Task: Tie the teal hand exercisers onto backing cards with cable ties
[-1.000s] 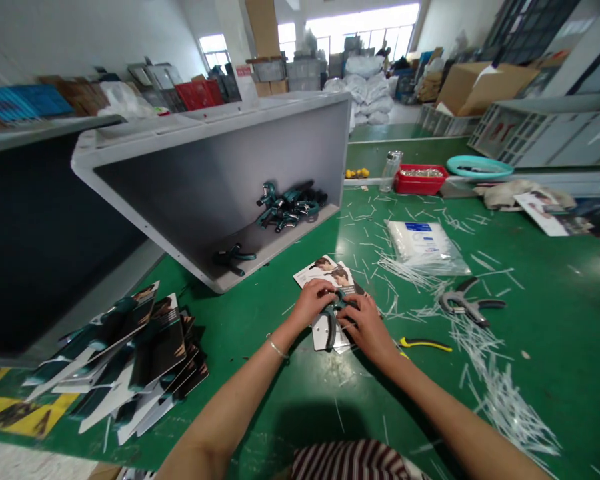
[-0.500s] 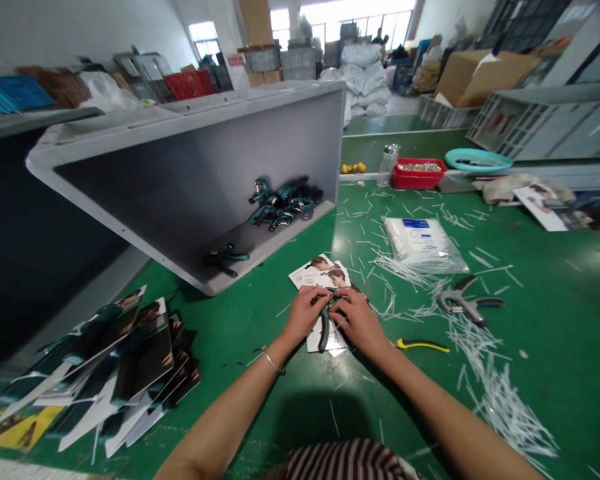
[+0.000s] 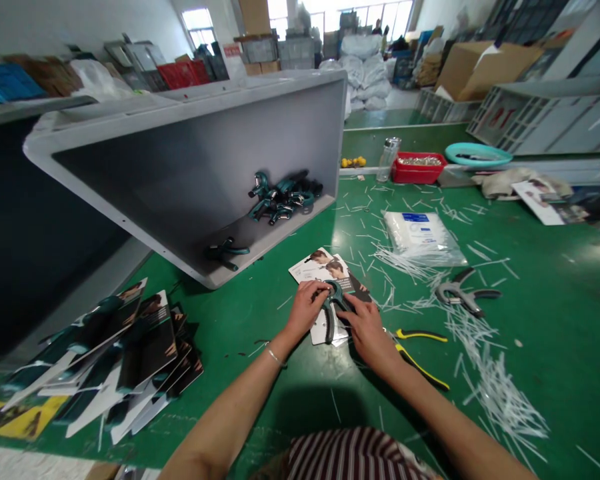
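Note:
A green-and-black spring clamp [image 3: 330, 325] lies on printed cards [image 3: 311, 267] on the green table. My left hand [image 3: 307, 308] pinches the clamp's upper left part. On its other side, my right hand [image 3: 367, 330] has its fingers closed on the clamp's right arm. Yellow-handled pliers [image 3: 423, 335] lie partly under my right forearm. A grey clamp [image 3: 464, 293] rests farther right, beside scattered white cable ties [image 3: 510, 400].
A large grey bin [image 3: 195, 160] tipped on its side holds several clamps. Carded clamps [image 3: 145, 347] are piled at the left. Behind the bag of ties [image 3: 423, 233] stand a red tray [image 3: 417, 172], a glass bottle [image 3: 387, 160] and a teal plate [image 3: 477, 155].
My right hand has moved right and down, away from my left fingertips, uncovering more of the clamp. Both yellow plier handles now show. The view has shifted slightly.

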{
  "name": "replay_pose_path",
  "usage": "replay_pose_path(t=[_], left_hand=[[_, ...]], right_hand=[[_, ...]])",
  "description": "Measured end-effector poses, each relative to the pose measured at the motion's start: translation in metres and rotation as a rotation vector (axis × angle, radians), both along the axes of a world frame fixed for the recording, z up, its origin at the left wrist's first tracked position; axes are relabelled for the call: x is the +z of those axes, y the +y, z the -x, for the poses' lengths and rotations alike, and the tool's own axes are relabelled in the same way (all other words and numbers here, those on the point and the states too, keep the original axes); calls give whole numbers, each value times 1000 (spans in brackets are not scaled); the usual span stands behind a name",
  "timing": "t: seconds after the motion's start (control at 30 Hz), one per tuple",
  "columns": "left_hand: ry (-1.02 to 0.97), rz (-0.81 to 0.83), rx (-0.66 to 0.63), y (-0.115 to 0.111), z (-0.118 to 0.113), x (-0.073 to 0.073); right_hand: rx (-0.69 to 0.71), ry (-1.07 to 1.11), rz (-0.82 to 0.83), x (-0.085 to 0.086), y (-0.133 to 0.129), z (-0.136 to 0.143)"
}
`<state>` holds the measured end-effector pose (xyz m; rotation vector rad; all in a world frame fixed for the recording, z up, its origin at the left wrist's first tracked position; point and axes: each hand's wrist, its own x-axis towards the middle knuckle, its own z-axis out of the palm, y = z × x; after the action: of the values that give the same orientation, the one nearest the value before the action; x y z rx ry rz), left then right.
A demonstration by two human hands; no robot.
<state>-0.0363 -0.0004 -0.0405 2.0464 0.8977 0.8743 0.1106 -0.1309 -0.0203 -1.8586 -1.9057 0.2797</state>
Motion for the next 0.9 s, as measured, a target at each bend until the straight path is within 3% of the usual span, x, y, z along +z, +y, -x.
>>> replay_pose_path(t=[0.2,0.37,0.53,0.7,0.9], left_hand=[[65,6,-100,4,5,5],[142,-21,-288,21,5,11],[201,-10,-436,37,7,20],[122,106,-421,41,10,14],[17,-6,-280,19,5,2]], right_hand=[[37,-58,9,5,-3,1],[33,-52,24,2,-3,3],[40,-88,22,9,-7,11],[56,-105,22,9,-10,13],[-66,37,-104,-2,19,3]])
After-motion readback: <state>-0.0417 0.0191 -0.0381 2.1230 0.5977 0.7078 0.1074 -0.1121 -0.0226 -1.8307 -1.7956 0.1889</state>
